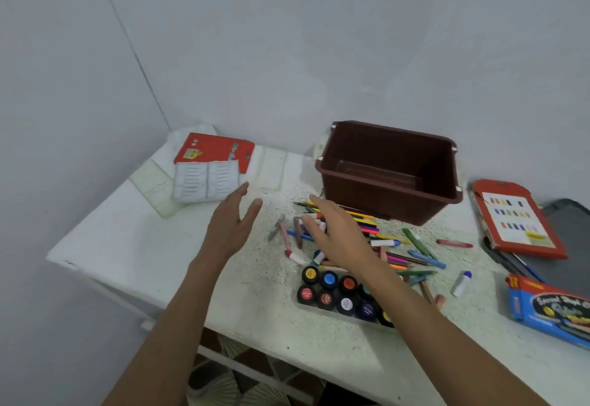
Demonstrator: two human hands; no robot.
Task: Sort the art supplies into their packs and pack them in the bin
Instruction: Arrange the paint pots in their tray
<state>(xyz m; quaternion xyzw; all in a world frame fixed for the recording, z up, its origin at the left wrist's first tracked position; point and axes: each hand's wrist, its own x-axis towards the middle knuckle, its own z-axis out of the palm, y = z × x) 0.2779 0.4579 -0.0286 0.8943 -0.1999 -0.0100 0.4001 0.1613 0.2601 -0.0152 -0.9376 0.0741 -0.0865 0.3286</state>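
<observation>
Beneath right hand (338, 236), scattered crayons (415, 241), both hands' fingers (322, 204) straight, empty, left hand (230, 230) beside.

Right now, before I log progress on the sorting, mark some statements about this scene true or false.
1. The brown bin holds crayons. False: they lie loose on the table.
2. The left hand and right hand are open, holding nothing. True.
3. The paint pots stand by the far wall. False: they sit at the table's near edge.
4. A blue pack lies on the table's right side. True.
</observation>
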